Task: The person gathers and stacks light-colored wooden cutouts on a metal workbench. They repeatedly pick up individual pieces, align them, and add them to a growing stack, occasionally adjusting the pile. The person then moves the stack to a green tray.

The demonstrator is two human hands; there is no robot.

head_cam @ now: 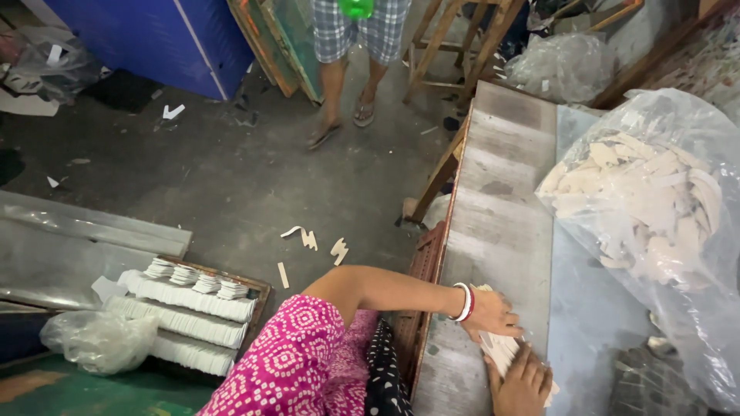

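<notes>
On the far left, on the floor, lies a wooden tray (pixel 258 291) with rows of white paper pieces (pixel 185 308) stacked on edge, and before it a crumpled plastic bag (pixel 96 339). A few pale offcuts (pixel 308 239) lie on the grey floor, and behind them stands another person (pixel 358 69) in checked shorts and sandals.

My left arm comes from the pink patterned sleeve (pixel 297 358) and goes across to the right, nearly straight, with white and red bangles (pixel 465 302) at the wrist. My left hand (pixel 489 312) rests palm down on the metal table (pixel 493 216), the fingers close together and bent over the far end of a small stack of white strips (pixel 501 348). I press on it from above; if the fingers truly clamp it, I cannot tell.

My right hand (pixel 524 381) comes up from the bottom edge, the back of it facing me. Its fingers lie together, flat on the near end of the same stack, touching it. So the stack is on the table edge between my two hands.

On the right, well apart from my hands, stands a big clear plastic sack (pixel 663 192) full of white scraps.
</notes>
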